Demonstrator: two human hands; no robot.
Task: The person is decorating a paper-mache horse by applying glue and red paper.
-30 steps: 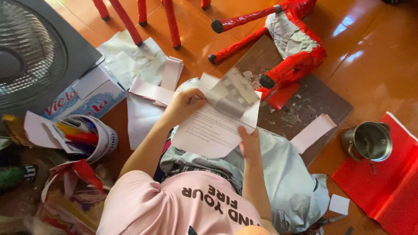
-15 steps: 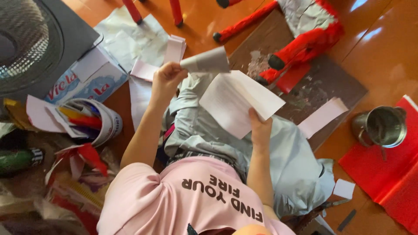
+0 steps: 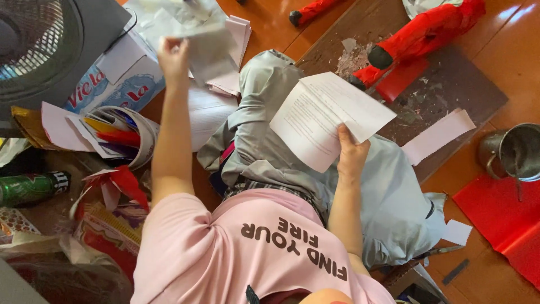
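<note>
Printed sheet (image 3: 329, 115) in right hand (image 3: 351, 155), metal cup (image 3: 514, 151) nr

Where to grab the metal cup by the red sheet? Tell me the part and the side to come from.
Take the metal cup by its loop handle, coming in from the left. The handle sticks out on that side, towards the person's knee, while the open mouth faces up and the right part runs out of the picture. A grip on the handle looks safest.

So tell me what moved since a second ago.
The left hand pulled a grey sheet off the white sheet and carried it up and out to the person's left. The right hand kept hold of the white sheet. The metal cup and red sheet stayed put.
</note>
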